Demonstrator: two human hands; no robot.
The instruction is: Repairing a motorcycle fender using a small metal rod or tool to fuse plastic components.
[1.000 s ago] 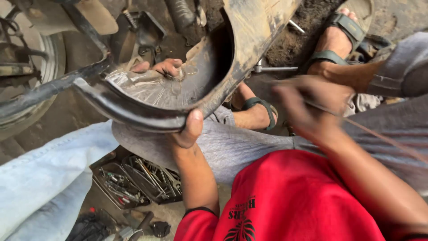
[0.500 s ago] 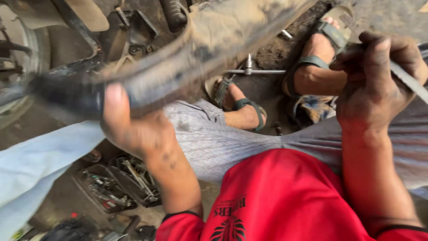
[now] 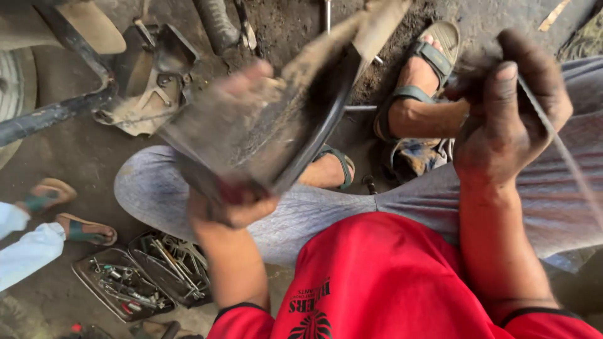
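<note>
My left hand (image 3: 229,207) grips the near end of a dirty, curved black mudguard (image 3: 276,132), blurred by motion and tilted up across the middle of the view. My right hand (image 3: 509,119), grimy, is raised at the right and pinches a thin cable (image 3: 568,160) that runs down to the right edge. Below me are my red shirt (image 3: 389,282), grey trousers (image 3: 157,188) and sandalled feet (image 3: 414,88). A blurred pinkish shape at the mudguard's far side may be another hand; I cannot tell.
A dark motorcycle frame tube (image 3: 56,113) and a muddy bracket (image 3: 151,81) sit at the upper left. Two open trays of tools (image 3: 144,276) lie on the dirt floor at the lower left. Another person's sandalled feet (image 3: 69,216) and light blue trouser leg (image 3: 25,251) stand at the left edge.
The mudguard has swung from lying across the upper left to a steep tilt in the middle. My left hand moved right with it. My right hand rose, holding the cable.
</note>
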